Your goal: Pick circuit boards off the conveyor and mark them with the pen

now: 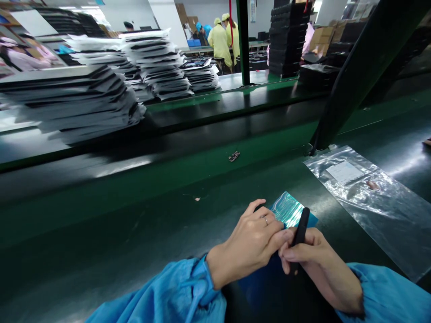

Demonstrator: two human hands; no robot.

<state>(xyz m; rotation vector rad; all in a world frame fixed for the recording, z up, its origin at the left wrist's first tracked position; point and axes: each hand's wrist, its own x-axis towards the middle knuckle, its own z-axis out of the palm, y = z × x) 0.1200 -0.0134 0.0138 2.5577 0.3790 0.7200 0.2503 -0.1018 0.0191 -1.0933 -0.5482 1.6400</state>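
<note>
My left hand (251, 237), with a ring on one finger, bends over a shiny teal-blue sheet (289, 210) printed with rows of small marks. Its thumb and fingers close at the sheet's near edge, and the little finger sticks out. In my right hand (313, 260) is a slim black tool (302, 225), held upright between thumb and fingers like a pen. The fingertips of both hands meet beside the sheet, so the tool's lower end and the exact contact are partly hidden.
A clear plastic bag (373, 211) with a white label lies at right, by a dark slanted post (357, 80). A small circuit board (234, 156) lies ahead. Stacked sheets (77, 103) stand at left, black trays (288, 40) behind. People in yellow (220, 40) are farther off.
</note>
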